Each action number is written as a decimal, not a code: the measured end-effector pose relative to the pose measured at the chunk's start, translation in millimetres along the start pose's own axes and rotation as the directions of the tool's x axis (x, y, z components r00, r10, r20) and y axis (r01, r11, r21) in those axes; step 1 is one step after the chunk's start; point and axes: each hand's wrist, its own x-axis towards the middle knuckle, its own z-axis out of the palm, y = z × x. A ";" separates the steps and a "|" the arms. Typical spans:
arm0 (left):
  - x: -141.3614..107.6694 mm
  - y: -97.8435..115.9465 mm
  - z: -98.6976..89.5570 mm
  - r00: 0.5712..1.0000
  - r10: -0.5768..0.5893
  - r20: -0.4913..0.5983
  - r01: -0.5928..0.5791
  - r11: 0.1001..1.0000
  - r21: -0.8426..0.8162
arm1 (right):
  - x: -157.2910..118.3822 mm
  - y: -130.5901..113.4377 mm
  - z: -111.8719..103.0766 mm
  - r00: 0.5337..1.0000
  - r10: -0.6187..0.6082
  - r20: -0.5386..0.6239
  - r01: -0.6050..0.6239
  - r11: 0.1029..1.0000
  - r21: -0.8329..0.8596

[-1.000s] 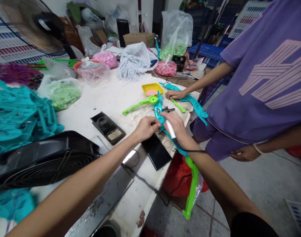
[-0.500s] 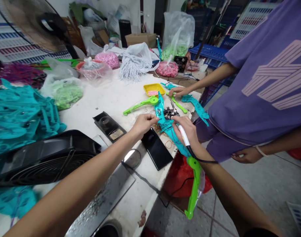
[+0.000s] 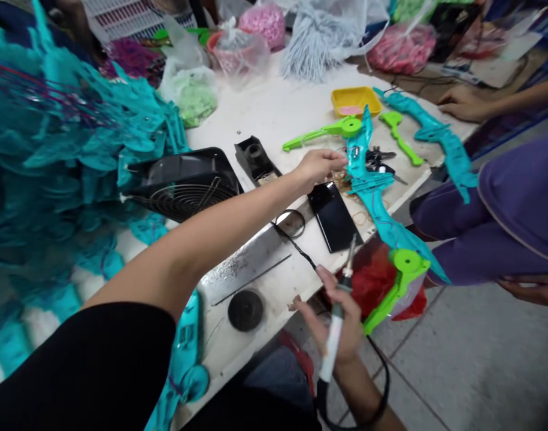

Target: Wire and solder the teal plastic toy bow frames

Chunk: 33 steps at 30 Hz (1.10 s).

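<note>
My left hand [image 3: 321, 166] reaches over the white table, its fingertips pinched at the left edge of a long teal plastic piece [image 3: 357, 163]. A small metallic part sits in that piece. Near the table's front edge, my right hand [image 3: 339, 317] holds a soldering iron [image 3: 334, 335], its metal tip pointing up. A bright green arm [image 3: 321, 133] lies at the teal piece's upper end, and another green part [image 3: 397, 281] is at its lower end, over the table edge. Beside my left hand lies a black phone [image 3: 334, 218].
A black fan [image 3: 184, 185] and a big teal pile [image 3: 76, 120] stand at the left. A yellow tray [image 3: 357, 100], scissors [image 3: 379, 157] and bagged parts [image 3: 402, 48] are farther back. A person's hand [image 3: 466, 103] rests at the right. A cord hangs below the iron.
My right hand has drawn back from the teal piece toward me with the soldering iron. The other person's hand has left the green part. The view has shifted left and down.
</note>
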 end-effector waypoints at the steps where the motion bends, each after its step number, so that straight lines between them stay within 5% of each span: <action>1: -0.9 1.6 -0.1 1.000 -0.024 0.004 0.024 1.000 -0.018 | -11.4 -5.7 12.3 1.000 -0.001 0.021 0.000 0.999 0.037; 8: -4.3 -0.8 1.1 0.997 -0.056 0.049 0.062 0.989 -0.133 | -38.4 -35.5 59.3 0.976 -0.050 0.213 0.043 0.998 0.040; 13: -2.8 -4.9 1.5 0.997 -0.041 0.058 0.050 0.985 -0.162 | -44.9 -39.7 57.5 0.946 -0.074 0.315 0.083 0.997 -0.013; 16: -2.1 -8.5 0.5 0.998 -0.037 0.057 0.044 0.992 -0.116 | -34.7 -36.8 40.7 0.961 -0.087 0.264 0.079 0.996 0.041; 19: -1.2 -13.7 -0.5 0.998 -0.021 0.052 0.025 0.998 -0.062 | 0.2 -24.8 7.8 0.985 -0.102 0.139 0.103 0.995 0.002; 25: -1.9 -19.3 -1.3 0.992 0.060 0.116 -0.062 0.998 0.013 | 110.0 26.5 -56.9 0.987 -0.160 0.004 0.147 0.895 -0.420; 29: -2.7 -16.2 -2.5 0.975 0.113 0.192 -0.137 0.983 0.119 | 159.1 56.3 -66.4 0.973 -0.214 0.086 0.226 0.808 -0.544; 33: -3.2 -10.7 1.7 0.962 0.139 0.235 -0.185 0.965 0.186 | 176.1 67.3 -63.8 0.959 -0.239 0.152 0.283 0.783 -0.554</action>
